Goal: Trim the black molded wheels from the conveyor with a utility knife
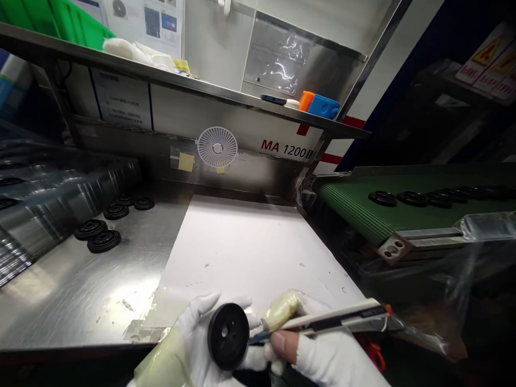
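My left hand (pixel 193 344), in a white glove, holds a round black part (pixel 220 346) with a small hole in its middle, tilted toward me. My gloved right hand (pixel 318 344) grips a utility knife (pixel 338 317) with a pale handle; the bare thumb presses on it and a yellowish cover wraps one finger. The knife's front end meets the right rim of the black part. Whether the blade cuts into the rim I cannot tell. Both hands are at the near edge of a white sheet (pixel 250 242).
Several black discs (pixel 104 241) lie on the metal table (pixel 133 269) at left, beside clear plastic trays (pixel 52 209). More discs ride a green conveyor (pixel 355 199) at right. A small fan (pixel 217 147) is on the back wall under a shelf (pixel 226 88).
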Available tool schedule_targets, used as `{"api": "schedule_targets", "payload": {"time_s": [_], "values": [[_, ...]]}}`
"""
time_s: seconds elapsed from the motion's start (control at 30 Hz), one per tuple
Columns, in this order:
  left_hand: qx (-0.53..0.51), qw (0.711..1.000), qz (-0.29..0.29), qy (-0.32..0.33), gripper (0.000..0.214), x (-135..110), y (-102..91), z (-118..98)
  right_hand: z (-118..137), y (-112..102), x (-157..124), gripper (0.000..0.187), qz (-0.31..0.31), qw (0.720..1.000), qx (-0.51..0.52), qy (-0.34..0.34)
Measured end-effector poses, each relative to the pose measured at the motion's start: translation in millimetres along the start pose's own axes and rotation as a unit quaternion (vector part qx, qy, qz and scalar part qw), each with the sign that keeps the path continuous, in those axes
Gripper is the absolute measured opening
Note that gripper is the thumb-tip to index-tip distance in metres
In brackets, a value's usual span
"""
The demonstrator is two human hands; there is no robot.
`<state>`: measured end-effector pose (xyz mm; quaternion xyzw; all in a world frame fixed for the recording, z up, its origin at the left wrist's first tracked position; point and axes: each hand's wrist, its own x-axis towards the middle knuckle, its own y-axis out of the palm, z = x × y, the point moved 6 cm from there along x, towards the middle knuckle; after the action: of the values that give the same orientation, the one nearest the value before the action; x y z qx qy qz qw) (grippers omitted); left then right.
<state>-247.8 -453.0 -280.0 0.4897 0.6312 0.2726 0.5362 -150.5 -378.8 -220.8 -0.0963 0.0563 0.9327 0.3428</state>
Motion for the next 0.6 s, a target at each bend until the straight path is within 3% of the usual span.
{"api": "schedule_targets", "payload": {"time_s": [0.1, 0.2, 0.3, 0.47, 0.6], "values": [[0.037, 0.998, 0.006, -0.042, 0.033, -3.1, -2.3, 5.4, -5.1, 6.9, 5.0, 0.031, 0.017, 1.000, -0.016, 0.012], [0.082, 0.993, 0.004, -0.085, 0.050, -7.1, -7.8, 13.5, -14.4, 13.4, 10.9, 0.034, 0.032, 0.999, -0.013, 0.027], [0.109, 0.992, 0.020, -0.065, 0.061, -9.4, -9.7, 16.2, -23.2, 17.9, 13.2, 0.037, 0.039, 0.998, -0.014, 0.045], [0.116, 0.990, 0.036, -0.067, 0.062, -12.2, -6.8, 20.6, -29.2, 21.2, 9.2, 0.042, 0.039, 0.998, -0.029, 0.041], [0.091, 0.992, 0.027, -0.085, 0.059, -13.1, -1.8, 23.1, -34.6, 20.2, 2.9, 0.044, 0.001, 0.998, -0.007, 0.057]]}}
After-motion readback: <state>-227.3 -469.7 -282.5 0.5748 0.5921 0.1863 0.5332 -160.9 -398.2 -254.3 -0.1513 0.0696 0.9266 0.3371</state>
